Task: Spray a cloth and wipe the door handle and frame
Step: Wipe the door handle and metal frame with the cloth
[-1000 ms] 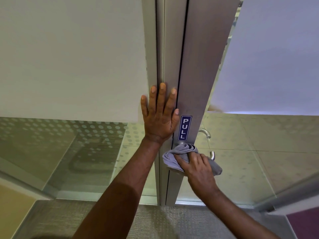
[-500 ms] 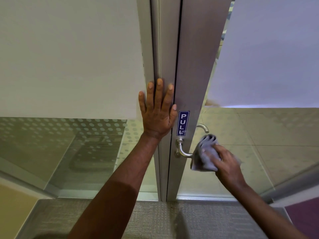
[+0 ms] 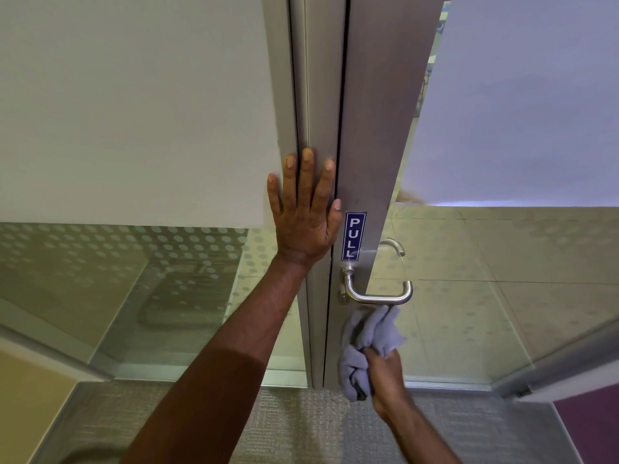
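A steel lever door handle [image 3: 378,298] juts from the grey metal door stile [image 3: 371,128], below a blue PULL sticker [image 3: 353,236]. My right hand [image 3: 385,380] is shut on a bunched grey cloth [image 3: 366,339] just under the handle; the cloth's top edge touches or nearly touches the lever. My left hand [image 3: 306,212] lies flat, fingers spread, against the fixed metal door frame [image 3: 313,95] to the left of the stile. No spray bottle is in view.
Frosted glass panels [image 3: 134,112] flank the frame, with dotted film lower down. A second handle [image 3: 395,246] shows through the glass on the door's far side. Grey carpet [image 3: 301,430] covers the floor below; a purple surface [image 3: 589,430] sits at bottom right.
My right hand has carried the cloth off the handle's outer end and down to just below the lever, leaving the whole handle bare. The left hand stays flat on the frame.
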Demonstrator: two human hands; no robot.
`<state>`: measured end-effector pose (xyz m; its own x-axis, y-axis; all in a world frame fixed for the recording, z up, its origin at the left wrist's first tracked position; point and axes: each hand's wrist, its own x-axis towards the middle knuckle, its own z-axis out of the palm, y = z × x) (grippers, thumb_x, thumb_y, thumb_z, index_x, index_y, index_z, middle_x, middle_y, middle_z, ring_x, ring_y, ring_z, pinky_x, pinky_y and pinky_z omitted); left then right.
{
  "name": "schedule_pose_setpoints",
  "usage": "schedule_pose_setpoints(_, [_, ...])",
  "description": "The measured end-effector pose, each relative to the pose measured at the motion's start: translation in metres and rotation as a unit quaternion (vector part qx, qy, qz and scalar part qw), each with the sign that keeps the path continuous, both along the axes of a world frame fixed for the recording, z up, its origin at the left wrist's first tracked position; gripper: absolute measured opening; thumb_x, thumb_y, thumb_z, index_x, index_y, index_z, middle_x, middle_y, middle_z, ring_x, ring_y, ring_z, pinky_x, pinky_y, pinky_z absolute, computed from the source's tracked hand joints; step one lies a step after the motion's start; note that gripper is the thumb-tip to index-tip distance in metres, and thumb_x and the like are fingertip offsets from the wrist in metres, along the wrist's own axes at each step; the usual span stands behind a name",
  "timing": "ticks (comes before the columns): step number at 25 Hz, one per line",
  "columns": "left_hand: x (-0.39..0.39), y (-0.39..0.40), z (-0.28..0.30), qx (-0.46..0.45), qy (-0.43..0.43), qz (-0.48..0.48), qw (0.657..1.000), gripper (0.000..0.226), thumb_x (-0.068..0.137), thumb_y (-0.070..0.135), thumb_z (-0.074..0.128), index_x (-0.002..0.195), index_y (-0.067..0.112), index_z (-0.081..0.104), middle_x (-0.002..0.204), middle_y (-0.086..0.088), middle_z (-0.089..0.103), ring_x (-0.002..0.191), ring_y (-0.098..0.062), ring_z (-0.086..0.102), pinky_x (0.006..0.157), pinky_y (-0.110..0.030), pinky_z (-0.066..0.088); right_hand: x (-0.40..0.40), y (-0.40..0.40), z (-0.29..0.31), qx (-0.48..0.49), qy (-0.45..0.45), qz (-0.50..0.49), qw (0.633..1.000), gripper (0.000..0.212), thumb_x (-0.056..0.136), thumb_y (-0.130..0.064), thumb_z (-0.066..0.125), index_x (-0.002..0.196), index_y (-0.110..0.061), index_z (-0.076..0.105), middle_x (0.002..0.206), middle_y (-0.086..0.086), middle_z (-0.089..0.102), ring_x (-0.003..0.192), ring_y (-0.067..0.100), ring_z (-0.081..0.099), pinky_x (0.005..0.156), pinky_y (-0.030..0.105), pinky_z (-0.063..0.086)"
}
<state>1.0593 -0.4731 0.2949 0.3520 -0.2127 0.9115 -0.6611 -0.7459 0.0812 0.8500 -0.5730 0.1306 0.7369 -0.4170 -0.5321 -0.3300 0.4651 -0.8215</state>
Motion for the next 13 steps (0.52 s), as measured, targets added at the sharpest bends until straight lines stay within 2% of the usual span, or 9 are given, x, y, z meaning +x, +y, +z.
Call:
schedule_pose_setpoints(2, [0.0,0.0,0.0,-0.001,0.0,0.0,1.0,0.068,0.106,0.039,0.036,0.164,0.026,0.003,0.17,-0.009,0.013,0.161,-0.02,-0.011,0.13,-0.052,0.0,0.02,0.015,-0.005,0.012,0.001,-0.033,0.999,0.013,0.093,0.006,0.056,0.084,-0.003,0.059,0.069,0.019,0.054,0.05,0.024,0.058,0.049,0.027,0.047])
schedule_pose_setpoints(4, [0.001,0.0,0.0,0.001,-0.004,0.001,1.0,0.068,0.107,0.04,0.035,0.165,0.027,0.001,0.175,-0.002,-0.003,0.161,-0.021,-0.011,0.13,-0.052,0.0,0.053,0.03,0.007,0.04,-0.045,-0.022,0.998,0.023,0.094,0.003,0.055,0.074,-0.008,0.05,0.059,0.012,0.048,0.043,0.024,0.051,0.046,0.029,0.044])
schedule_pose_setpoints(5, [0.001,0.0,-0.001,0.003,-0.009,0.004,1.0,0.069,0.107,0.04,0.035,0.165,0.028,0.0,0.175,0.001,-0.011,0.161,-0.021,-0.011,0.13,-0.052,0.0,0.072,0.037,0.01,0.041,-0.045,-0.032,0.998,0.025,0.096,0.003,0.053,0.074,-0.01,0.051,0.065,0.012,0.05,0.051,0.025,0.054,0.051,0.031,0.046])
schedule_pose_setpoints(7, [0.002,-0.001,-0.002,0.007,-0.016,0.008,1.0,0.07,0.107,0.04,0.035,0.165,0.028,-0.001,0.175,0.002,-0.013,0.162,-0.022,-0.01,0.13,-0.052,0.0,0.106,0.046,0.005,0.013,-0.007,-0.065,0.998,0.027,0.1,0.003,0.049,0.077,-0.01,0.056,0.073,0.012,0.057,0.068,0.026,0.06,0.062,0.029,0.05])
schedule_pose_setpoints(10, [0.003,-0.002,-0.003,0.004,-0.024,0.014,1.0,0.069,0.106,0.041,0.034,0.165,0.028,0.0,0.175,0.001,-0.009,0.162,-0.022,-0.009,0.13,-0.052,0.0,0.121,0.048,-0.013,0.015,0.064,-0.024,0.998,0.03,0.103,-0.002,0.047,0.073,-0.008,0.052,0.063,0.007,0.06,0.058,0.018,0.061,0.054,0.022,0.05])
schedule_pose_setpoints(13, [0.005,-0.002,-0.004,-0.001,-0.025,0.008,1.0,0.069,0.106,0.042,0.033,0.165,0.028,0.0,0.174,0.002,-0.015,0.162,-0.022,-0.009,0.13,-0.051,-0.001,0.128,0.036,-0.04,0.048,0.126,0.011,0.991,0.02,0.098,0.0,0.049,0.083,-0.011,0.054,0.077,0.006,0.06,0.064,0.017,0.061,0.058,0.027,0.053])
